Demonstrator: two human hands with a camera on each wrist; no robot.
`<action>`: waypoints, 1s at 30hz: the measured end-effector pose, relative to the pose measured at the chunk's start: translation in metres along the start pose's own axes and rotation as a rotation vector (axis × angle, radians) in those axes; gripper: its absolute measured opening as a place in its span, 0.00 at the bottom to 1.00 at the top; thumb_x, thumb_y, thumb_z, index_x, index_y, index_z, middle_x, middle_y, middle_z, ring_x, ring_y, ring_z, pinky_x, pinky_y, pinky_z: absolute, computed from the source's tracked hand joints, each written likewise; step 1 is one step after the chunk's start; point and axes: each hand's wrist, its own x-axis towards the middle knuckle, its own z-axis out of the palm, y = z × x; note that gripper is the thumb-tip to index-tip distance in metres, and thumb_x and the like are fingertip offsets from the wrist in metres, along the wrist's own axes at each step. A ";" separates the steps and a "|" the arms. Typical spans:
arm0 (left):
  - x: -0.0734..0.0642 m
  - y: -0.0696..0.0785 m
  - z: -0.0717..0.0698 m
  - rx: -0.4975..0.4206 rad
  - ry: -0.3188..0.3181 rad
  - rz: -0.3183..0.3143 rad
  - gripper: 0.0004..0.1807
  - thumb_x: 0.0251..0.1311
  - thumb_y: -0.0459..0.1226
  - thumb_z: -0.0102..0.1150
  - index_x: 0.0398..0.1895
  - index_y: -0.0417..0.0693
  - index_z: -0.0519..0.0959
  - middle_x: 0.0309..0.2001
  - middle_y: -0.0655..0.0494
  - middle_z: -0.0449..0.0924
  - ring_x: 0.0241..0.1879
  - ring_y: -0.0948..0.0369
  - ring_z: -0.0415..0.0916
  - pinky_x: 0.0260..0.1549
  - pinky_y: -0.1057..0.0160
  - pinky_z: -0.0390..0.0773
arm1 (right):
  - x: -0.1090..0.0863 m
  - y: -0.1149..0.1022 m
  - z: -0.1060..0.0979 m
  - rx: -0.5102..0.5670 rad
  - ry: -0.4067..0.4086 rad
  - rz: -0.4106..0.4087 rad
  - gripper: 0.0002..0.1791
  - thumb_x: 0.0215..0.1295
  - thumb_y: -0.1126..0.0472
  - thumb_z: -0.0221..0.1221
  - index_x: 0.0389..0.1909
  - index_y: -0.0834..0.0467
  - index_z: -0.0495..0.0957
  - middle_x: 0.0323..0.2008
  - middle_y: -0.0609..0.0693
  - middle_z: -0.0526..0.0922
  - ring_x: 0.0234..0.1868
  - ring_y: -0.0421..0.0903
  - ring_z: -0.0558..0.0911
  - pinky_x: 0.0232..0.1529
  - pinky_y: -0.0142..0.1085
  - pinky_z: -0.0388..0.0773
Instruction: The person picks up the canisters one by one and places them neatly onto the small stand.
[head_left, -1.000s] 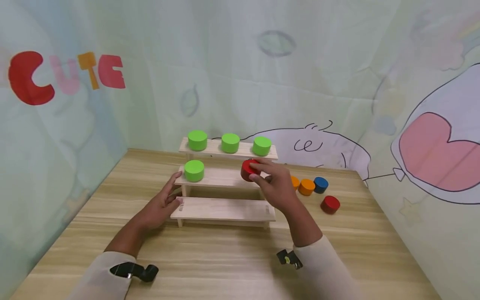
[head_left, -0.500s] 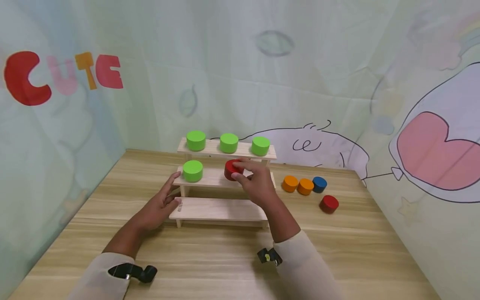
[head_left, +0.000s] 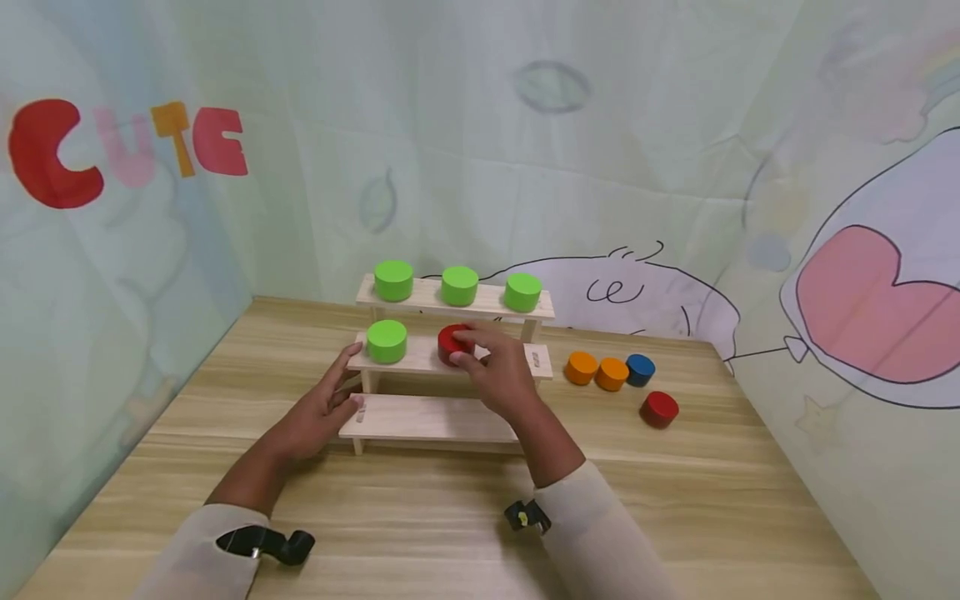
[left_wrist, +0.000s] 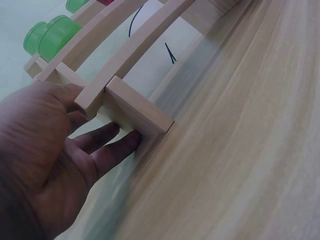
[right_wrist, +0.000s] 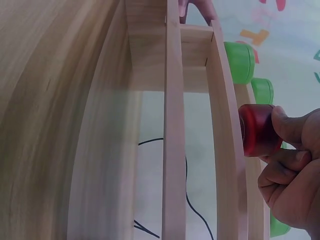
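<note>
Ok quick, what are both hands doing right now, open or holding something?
Left hand: open, touching the left end of the pale wooden three-tier stand.
Right hand: closed, holding a short red cylinder-shaped block.

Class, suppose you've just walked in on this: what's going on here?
A person's right hand holds a red block at the middle shelf of a wooden stand, right of a green block. The left hand touches the stand's left end. Three more green blocks sit on the top shelf. On the table to the right are two orange blocks, a blue block and a second red block.
</note>
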 end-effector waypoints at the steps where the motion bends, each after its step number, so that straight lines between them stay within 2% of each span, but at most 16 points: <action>1: 0.000 0.000 0.000 -0.002 0.001 0.000 0.46 0.87 0.37 0.48 0.91 0.75 0.32 0.86 0.27 0.48 0.81 0.25 0.58 0.70 0.26 0.73 | 0.000 -0.001 0.001 -0.002 -0.004 0.008 0.22 0.70 0.65 0.72 0.64 0.57 0.88 0.71 0.53 0.84 0.67 0.53 0.85 0.53 0.45 0.90; 18: 0.001 -0.001 0.001 -0.006 0.006 0.005 0.47 0.87 0.37 0.49 0.91 0.77 0.32 0.86 0.29 0.50 0.81 0.25 0.59 0.70 0.27 0.74 | -0.001 -0.002 0.005 -0.021 -0.037 0.028 0.24 0.70 0.65 0.72 0.66 0.55 0.87 0.73 0.51 0.82 0.70 0.53 0.84 0.56 0.45 0.90; 22: 0.001 0.000 0.001 -0.007 0.006 0.005 0.47 0.87 0.37 0.49 0.91 0.76 0.32 0.86 0.29 0.50 0.81 0.26 0.59 0.70 0.27 0.74 | 0.000 -0.001 0.005 -0.009 -0.044 0.037 0.25 0.70 0.65 0.72 0.67 0.54 0.86 0.75 0.50 0.80 0.73 0.53 0.82 0.57 0.45 0.90; 30: 0.001 0.000 0.001 0.000 0.005 -0.002 0.47 0.87 0.37 0.49 0.90 0.77 0.32 0.86 0.29 0.51 0.81 0.26 0.60 0.70 0.28 0.74 | -0.002 0.000 -0.001 0.008 -0.018 0.003 0.29 0.66 0.68 0.74 0.69 0.55 0.85 0.77 0.53 0.78 0.78 0.58 0.77 0.58 0.50 0.91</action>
